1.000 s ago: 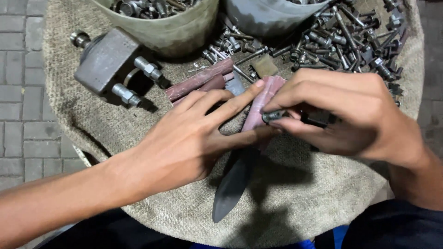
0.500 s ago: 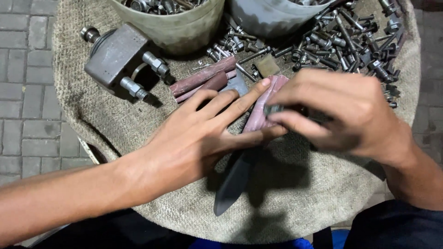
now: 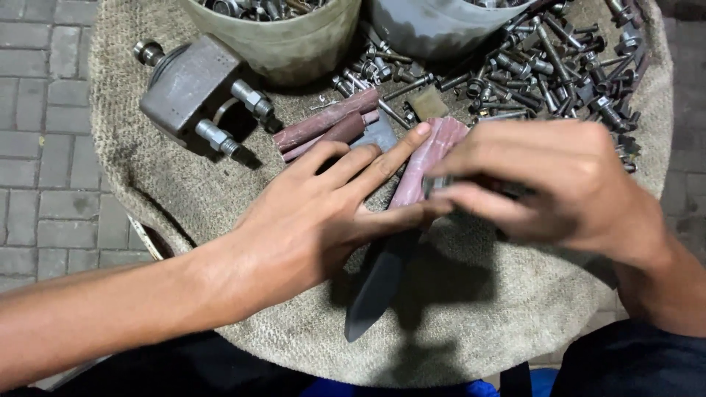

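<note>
My left hand lies flat, fingers spread, pressing a reddish strip of sandpaper onto a dark pointed metal blade on the burlap. The blade's tip points toward me below the hand. My right hand is closed around a small dark metal piece at the sandpaper's edge; the piece is blurred and mostly hidden by the fingers. The thumb of the left hand touches the right hand's fingertips.
Burlap sacking covers a round surface on brick paving. A grey metal block with bolts sits at the left. Rolled sandpaper, two buckets of hardware, and a pile of bolts lie behind.
My right hand has slid slightly along the sandpaper and is motion-blurred. The left hand stays pressed flat on the sandpaper and blade.
</note>
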